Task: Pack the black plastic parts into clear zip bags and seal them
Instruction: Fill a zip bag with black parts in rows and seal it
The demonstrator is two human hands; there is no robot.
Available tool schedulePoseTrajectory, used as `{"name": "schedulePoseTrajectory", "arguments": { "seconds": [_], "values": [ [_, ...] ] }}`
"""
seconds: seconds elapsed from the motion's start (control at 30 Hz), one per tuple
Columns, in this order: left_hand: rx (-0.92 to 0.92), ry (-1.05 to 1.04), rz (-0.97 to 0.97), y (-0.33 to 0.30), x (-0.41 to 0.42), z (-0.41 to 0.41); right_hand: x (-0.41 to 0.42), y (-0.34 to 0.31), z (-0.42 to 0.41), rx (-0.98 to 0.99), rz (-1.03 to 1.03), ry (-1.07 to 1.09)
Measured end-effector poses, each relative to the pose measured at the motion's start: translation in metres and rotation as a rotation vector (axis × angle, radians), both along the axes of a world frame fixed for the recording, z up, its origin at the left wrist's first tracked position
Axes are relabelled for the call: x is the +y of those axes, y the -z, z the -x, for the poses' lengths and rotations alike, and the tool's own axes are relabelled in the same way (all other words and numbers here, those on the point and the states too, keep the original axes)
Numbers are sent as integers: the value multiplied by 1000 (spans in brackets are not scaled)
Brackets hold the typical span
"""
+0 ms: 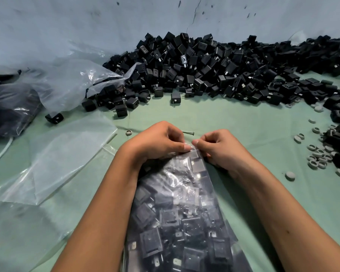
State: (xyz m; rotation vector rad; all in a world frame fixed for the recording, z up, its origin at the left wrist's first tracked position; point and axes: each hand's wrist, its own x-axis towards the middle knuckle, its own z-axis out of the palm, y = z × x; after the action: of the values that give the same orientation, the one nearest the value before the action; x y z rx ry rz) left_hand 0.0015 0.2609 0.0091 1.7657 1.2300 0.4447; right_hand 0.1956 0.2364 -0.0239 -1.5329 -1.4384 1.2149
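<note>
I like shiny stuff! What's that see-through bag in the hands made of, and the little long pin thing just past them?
The bag looks like thin, glossy clear plastic: it crinkles and glints white. The pin, probably a screw, looks like dull metal with a flat head, though it is too small to be sure.

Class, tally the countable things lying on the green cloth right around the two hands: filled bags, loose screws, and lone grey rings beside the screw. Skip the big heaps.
Filled clear zip bag of black plastic parts: 1
Loose metal screw: 1
Lone grey plastic ring: 1
Total: 3
</note>
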Motion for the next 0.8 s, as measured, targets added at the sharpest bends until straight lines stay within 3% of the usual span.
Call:
{"name": "schedulePoseTrajectory", "arguments": {
  "seconds": [0.23, 0.37, 0.63, 0.8],
  "values": [
    [-80, -72, 35, -16, -1, 12, -5, -1, 10, 140, -225, -20],
    [-14, -105, 37, -24, -1, 13, -8, -2, 10, 207, -263, -70],
    [30, -266, 119, -17, -1, 13, -7, -2, 17, 118, -137, -172],
    [68, -265, 118, -18, -1, 12, -5, 1, 18, 232, -58, -133]
  ]
}}
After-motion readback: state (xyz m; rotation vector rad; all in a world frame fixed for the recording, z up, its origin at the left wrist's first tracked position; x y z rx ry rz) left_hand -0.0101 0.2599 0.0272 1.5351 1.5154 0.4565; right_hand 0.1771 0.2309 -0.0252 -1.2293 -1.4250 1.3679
